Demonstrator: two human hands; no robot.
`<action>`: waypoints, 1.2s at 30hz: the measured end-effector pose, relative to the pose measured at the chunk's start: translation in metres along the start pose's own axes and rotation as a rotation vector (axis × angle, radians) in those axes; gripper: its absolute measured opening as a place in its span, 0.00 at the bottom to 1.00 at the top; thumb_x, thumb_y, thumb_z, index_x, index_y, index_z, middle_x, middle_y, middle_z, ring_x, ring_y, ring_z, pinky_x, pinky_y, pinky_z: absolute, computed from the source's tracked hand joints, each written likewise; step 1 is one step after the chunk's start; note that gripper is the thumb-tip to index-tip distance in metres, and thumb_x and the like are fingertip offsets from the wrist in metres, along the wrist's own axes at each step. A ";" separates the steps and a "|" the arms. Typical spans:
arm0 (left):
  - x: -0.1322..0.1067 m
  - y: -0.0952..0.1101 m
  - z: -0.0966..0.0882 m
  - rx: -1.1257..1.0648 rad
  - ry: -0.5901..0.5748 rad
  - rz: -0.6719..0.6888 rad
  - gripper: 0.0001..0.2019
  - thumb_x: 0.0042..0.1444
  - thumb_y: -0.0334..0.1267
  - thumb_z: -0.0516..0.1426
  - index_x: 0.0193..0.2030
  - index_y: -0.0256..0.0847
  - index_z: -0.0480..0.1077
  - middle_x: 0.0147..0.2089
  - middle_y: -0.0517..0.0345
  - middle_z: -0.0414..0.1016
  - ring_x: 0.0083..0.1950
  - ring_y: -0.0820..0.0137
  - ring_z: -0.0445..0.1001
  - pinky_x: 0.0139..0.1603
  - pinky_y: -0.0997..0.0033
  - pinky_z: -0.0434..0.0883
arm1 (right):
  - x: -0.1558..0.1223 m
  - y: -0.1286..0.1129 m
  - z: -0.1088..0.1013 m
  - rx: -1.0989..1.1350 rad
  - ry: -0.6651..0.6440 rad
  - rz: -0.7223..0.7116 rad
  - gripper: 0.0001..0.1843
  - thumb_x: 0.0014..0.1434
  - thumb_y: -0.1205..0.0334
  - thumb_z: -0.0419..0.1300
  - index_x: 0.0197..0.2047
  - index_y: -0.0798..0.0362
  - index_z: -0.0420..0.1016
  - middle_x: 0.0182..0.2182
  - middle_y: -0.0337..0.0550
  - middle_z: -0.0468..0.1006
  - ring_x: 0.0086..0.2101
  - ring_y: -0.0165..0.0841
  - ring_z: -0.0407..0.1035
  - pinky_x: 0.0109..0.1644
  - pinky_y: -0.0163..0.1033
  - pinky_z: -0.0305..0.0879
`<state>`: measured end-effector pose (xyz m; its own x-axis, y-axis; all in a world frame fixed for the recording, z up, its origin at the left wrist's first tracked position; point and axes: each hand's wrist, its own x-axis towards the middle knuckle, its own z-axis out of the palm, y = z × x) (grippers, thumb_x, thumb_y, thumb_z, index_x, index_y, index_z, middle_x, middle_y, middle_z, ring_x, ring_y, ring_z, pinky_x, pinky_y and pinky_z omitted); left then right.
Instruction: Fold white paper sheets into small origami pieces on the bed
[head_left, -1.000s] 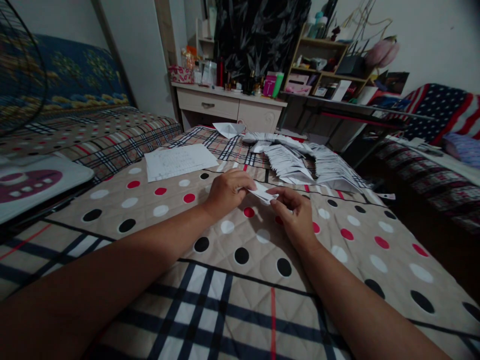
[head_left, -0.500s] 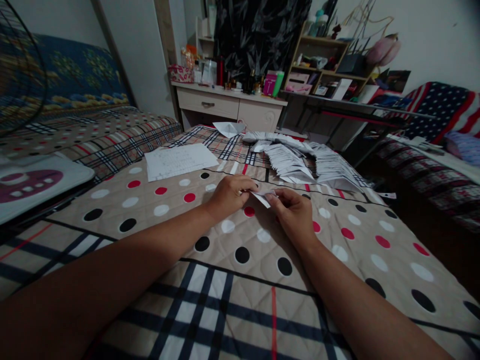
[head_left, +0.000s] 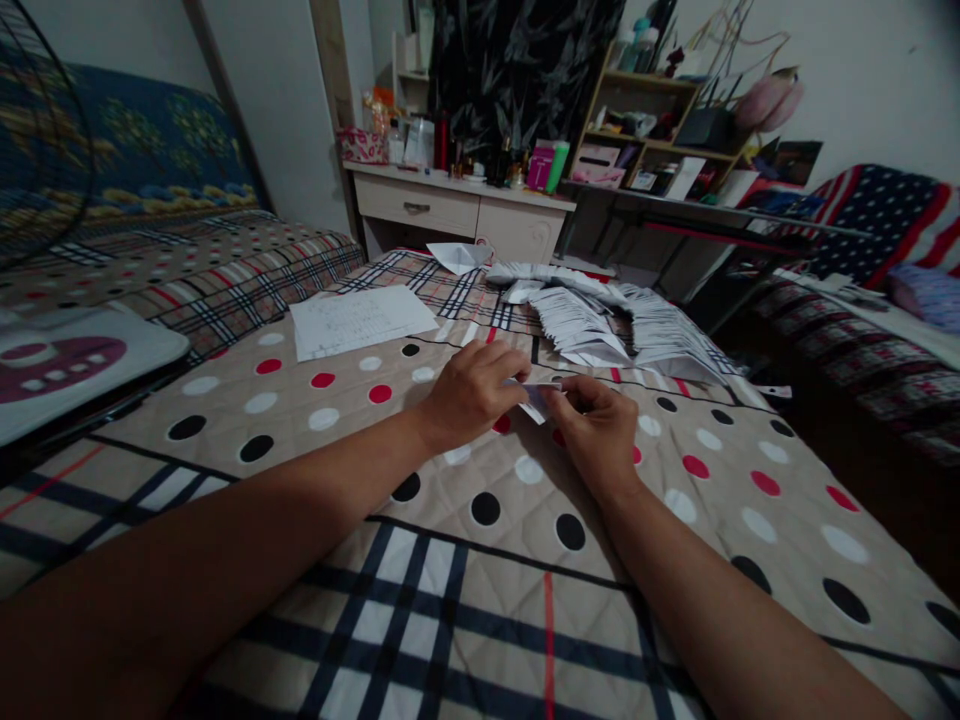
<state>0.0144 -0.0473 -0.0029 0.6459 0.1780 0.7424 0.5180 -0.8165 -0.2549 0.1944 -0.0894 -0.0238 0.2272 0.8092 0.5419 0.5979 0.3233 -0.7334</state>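
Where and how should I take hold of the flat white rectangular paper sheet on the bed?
Probably pinch the white paper sheet by its near right corner, coming low from the right. It lies flat on the beige polka-dot quilted bedspread, so only its edges invite a grip, and that corner is closest to the left hand.

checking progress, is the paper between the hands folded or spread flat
Folded: the paper, held between the left hand and right hand, shows a shaded strip above a brighter, narrowing flap. The hands hide its ends.
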 end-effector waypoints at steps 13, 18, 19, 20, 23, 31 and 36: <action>-0.006 -0.003 0.009 -0.078 -0.250 -0.082 0.09 0.59 0.28 0.55 0.34 0.41 0.77 0.33 0.57 0.77 0.40 0.67 0.69 0.34 0.70 0.65 | 0.001 -0.005 -0.001 0.107 0.069 0.027 0.09 0.56 0.57 0.62 0.36 0.54 0.78 0.22 0.38 0.76 0.21 0.29 0.68 0.24 0.34 0.62; -0.010 -0.007 0.016 -0.196 -0.309 -0.270 0.12 0.52 0.25 0.59 0.38 0.45 0.78 0.38 0.59 0.79 0.44 0.66 0.70 0.34 0.70 0.67 | 0.001 -0.002 0.001 0.178 -0.013 0.065 0.12 0.57 0.62 0.59 0.46 0.51 0.71 0.33 0.41 0.81 0.20 0.29 0.69 0.22 0.34 0.63; -0.010 -0.008 0.016 -0.206 -0.301 -0.257 0.11 0.52 0.26 0.59 0.39 0.45 0.78 0.38 0.59 0.79 0.43 0.65 0.69 0.36 0.69 0.67 | 0.001 -0.002 0.001 0.183 -0.005 0.060 0.12 0.56 0.64 0.59 0.45 0.50 0.69 0.34 0.41 0.81 0.21 0.29 0.69 0.22 0.34 0.63; -0.010 -0.008 0.015 -0.214 -0.277 -0.240 0.11 0.53 0.27 0.60 0.39 0.45 0.78 0.38 0.58 0.79 0.43 0.65 0.69 0.37 0.68 0.67 | 0.001 -0.002 0.001 0.188 0.001 0.052 0.11 0.55 0.66 0.59 0.44 0.50 0.69 0.34 0.41 0.81 0.21 0.29 0.69 0.22 0.34 0.62; -0.007 -0.009 0.012 -0.228 -0.102 -0.229 0.08 0.53 0.30 0.61 0.38 0.45 0.79 0.35 0.58 0.79 0.42 0.65 0.68 0.42 0.65 0.67 | 0.001 -0.004 -0.001 0.215 -0.007 0.012 0.07 0.55 0.67 0.58 0.39 0.50 0.70 0.36 0.40 0.80 0.21 0.28 0.68 0.25 0.35 0.64; 0.009 -0.005 0.003 -0.608 0.139 -0.656 0.09 0.56 0.39 0.59 0.30 0.35 0.76 0.29 0.56 0.74 0.32 0.71 0.69 0.34 0.70 0.67 | -0.002 -0.015 -0.006 0.121 0.067 -0.135 0.11 0.56 0.55 0.64 0.40 0.51 0.77 0.31 0.39 0.78 0.26 0.29 0.66 0.28 0.36 0.60; 0.006 -0.006 0.013 -1.094 -0.187 -0.977 0.10 0.54 0.39 0.59 0.31 0.33 0.74 0.26 0.58 0.75 0.25 0.74 0.70 0.25 0.76 0.63 | 0.001 -0.004 0.000 0.191 -0.080 0.066 0.12 0.54 0.53 0.64 0.36 0.53 0.77 0.25 0.40 0.77 0.24 0.30 0.66 0.26 0.35 0.60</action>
<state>0.0227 -0.0347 -0.0046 0.4032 0.8858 0.2298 0.1648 -0.3173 0.9339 0.1921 -0.0897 -0.0201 0.1941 0.8656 0.4616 0.4255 0.3497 -0.8347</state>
